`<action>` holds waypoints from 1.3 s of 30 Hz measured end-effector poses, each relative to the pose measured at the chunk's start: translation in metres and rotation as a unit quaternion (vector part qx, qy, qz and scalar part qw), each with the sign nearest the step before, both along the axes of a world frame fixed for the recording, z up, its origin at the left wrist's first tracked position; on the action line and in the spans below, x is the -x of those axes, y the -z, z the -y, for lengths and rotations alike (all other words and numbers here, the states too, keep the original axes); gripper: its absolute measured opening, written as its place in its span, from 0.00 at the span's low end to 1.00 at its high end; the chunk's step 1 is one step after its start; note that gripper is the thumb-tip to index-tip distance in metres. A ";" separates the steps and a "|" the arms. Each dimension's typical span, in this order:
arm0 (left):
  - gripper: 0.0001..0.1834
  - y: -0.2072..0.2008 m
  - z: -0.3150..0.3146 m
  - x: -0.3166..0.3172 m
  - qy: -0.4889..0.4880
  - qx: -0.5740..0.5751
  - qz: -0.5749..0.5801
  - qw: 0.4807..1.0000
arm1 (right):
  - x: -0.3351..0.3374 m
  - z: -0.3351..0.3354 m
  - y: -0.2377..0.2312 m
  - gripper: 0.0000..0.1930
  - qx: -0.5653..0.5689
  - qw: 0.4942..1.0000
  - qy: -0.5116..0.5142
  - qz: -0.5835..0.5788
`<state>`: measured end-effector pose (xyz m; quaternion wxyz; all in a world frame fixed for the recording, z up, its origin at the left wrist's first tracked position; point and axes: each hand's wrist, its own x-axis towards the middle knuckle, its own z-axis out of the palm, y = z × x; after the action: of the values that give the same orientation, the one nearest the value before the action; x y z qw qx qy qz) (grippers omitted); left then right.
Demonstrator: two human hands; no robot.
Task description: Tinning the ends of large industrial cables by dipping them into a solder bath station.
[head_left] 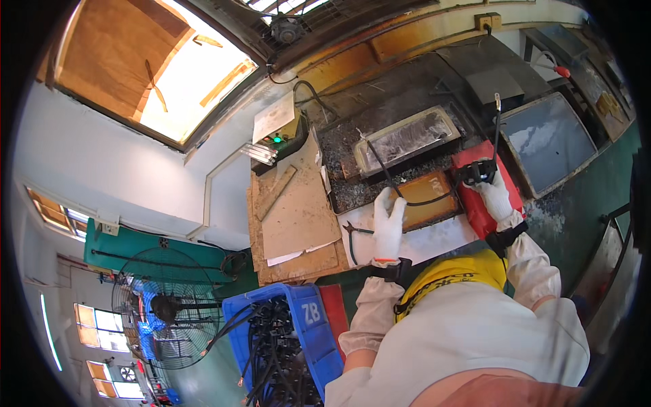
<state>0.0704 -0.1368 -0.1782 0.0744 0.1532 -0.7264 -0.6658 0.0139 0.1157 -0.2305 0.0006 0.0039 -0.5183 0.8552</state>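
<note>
- The worktop [380, 88] runs across the upper middle and right of the frame, dark and littered with grit.
- A window [203, 68] fills much of the upper left, partly covered with brown board.
- A round caged fan [164, 308] stands at lower left.
- A blue crate [313, 315] is at the lower edge, left of centre, filled with black cables [274, 353].
- Cardboard sheets [298, 217] lie stacked near the centre, with a strip of the same colour on top.
- A grey framed panel [542, 142] sits at upper right.
- A long pan [424, 152] with a pale, crusted inside lies right of centre.
- A red box [475, 211] stands below the right hand [496, 197], beside an amber tray [434, 218].
- Both hands wear white gloves. The right hand's grip is clamped on a black connector [477, 172], right of centre.
- The left hand [388, 227], at centre right, has its fingertips at a black cable [385, 173]; I cannot tell whether its grip pinches it.
- That cable curves from the pan, over the amber tray, toward the connector. Another length rises from the right hand to a metal tip [498, 102].
- Green-handled pliers [350, 237] lie just left of the left hand.
</note>
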 end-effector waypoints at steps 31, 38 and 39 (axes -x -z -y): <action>0.19 -0.082 0.025 -0.021 0.329 0.346 -0.046 0.877 | -0.071 0.140 -0.001 0.19 -0.129 0.983 -0.093 -0.090; 0.16 -0.072 0.062 -0.033 0.295 0.459 -0.050 0.836 | -0.071 0.177 -0.022 0.25 -0.207 0.964 -0.122 -0.113; 0.16 -0.070 0.065 -0.032 0.296 0.459 -0.051 0.836 | -0.070 0.174 -0.014 0.29 -0.265 0.951 -0.135 -0.082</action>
<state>0.1028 -0.2018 -0.1081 -0.0275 -0.1545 -0.9545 -0.2535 0.0839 -0.0584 -0.2167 -0.0728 0.1442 -0.7194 0.6756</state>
